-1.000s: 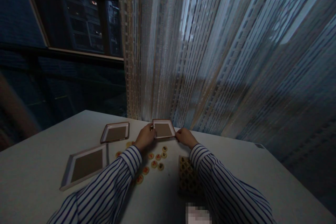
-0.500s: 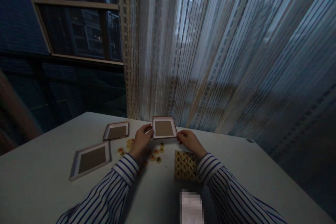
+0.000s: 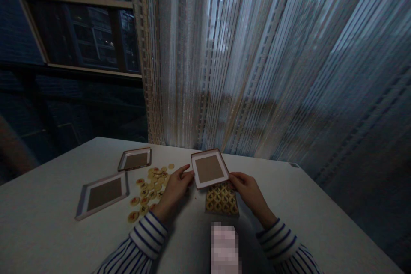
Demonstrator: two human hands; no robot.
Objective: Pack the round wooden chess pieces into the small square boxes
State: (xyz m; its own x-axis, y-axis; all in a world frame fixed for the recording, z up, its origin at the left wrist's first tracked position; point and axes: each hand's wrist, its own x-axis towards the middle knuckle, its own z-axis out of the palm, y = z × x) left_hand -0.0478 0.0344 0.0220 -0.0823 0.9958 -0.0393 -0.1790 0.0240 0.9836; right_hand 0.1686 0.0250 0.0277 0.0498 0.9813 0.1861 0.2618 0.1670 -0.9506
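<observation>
One tray (image 3: 210,169) is between the hands, its near edge overlapping, in this view, the far side of the packed discs (image 3: 221,199). The right hand (image 3: 248,185) pinches its right corner; the left hand (image 3: 175,185) meets the left edge, one finger raised — whether it grips, I cannot tell. The step seems to be steering the tray; the next move calls for both hands moving evenly — and clear of the loose discs (image 3: 152,194).
</observation>
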